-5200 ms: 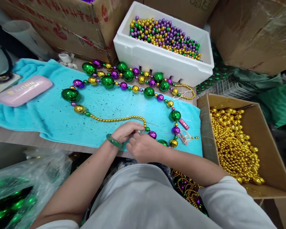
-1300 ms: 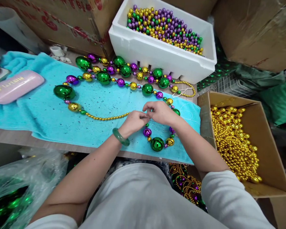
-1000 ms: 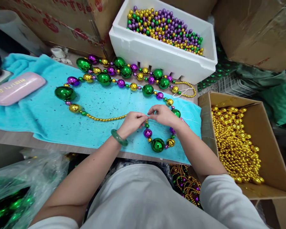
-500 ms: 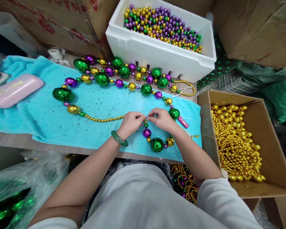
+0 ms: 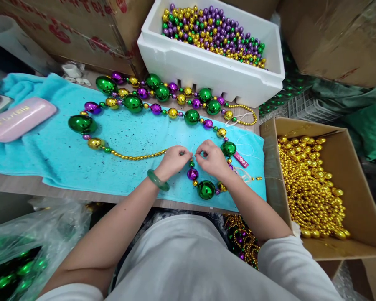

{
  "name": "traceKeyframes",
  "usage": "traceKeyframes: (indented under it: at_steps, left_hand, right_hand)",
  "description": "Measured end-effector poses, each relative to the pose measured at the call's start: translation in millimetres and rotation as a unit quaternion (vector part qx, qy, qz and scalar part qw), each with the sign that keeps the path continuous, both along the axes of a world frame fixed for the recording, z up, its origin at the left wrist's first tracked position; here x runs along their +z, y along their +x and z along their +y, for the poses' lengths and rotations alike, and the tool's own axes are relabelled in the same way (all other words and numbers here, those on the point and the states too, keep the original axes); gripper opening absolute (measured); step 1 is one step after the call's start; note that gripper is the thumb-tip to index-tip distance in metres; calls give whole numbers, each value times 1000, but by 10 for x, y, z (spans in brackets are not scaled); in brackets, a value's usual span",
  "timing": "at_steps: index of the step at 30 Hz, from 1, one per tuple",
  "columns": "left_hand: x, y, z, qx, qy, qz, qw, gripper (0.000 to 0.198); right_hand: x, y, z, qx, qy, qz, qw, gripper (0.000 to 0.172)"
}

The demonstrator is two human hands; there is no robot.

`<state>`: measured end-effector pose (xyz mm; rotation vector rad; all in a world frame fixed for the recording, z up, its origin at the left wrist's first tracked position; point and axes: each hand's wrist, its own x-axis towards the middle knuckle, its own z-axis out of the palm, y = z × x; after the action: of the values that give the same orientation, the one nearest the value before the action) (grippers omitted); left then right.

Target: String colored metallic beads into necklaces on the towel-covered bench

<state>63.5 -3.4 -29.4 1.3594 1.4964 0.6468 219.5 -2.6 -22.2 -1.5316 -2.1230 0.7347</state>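
Note:
A bead necklace of green, purple and gold beads lies in a loop on a blue towel. My left hand, with a green bangle at its wrist, pinches the string at the end of the gold bead strand. Facing it, my right hand has thumb and finger closed on thin, pale string that barely shows. Just below the fingertips hang small beads and a purple bead. A magenta tag lies right of my right hand.
Behind the towel stands a white foam box of loose beads. At right is a cardboard box of gold bead strands. A pink case lies at left, and a second bead strand lies along the back.
My right hand has shifted slightly, its fingers curling more and drawing a little away from the left fingertips. The left hand stays nearly in place, still pinching.

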Motion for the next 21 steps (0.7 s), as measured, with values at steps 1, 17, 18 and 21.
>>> traceKeyframes:
  at_steps: [1, 17, 18, 21]
  left_hand:
    - [-2, 3, 1, 15, -44, -37, 998, 21]
    - [-190, -82, -25, -21, 184, -25, 982, 15]
    - [-211, -74, -30, -20, 198, -20, 980, 15]
    - [-276, -60, -37, -11, 228, -8, 974, 15]
  right_hand:
    - [1, -16, -47, 1, 14, -10, 1000, 9]
    - [-150, 56, 275, -99, -330, 233, 910, 10]
    - [-151, 49, 289, -97, -360, 239, 896, 12]
    - [-147, 37, 309, -97, -407, 255, 871, 15]
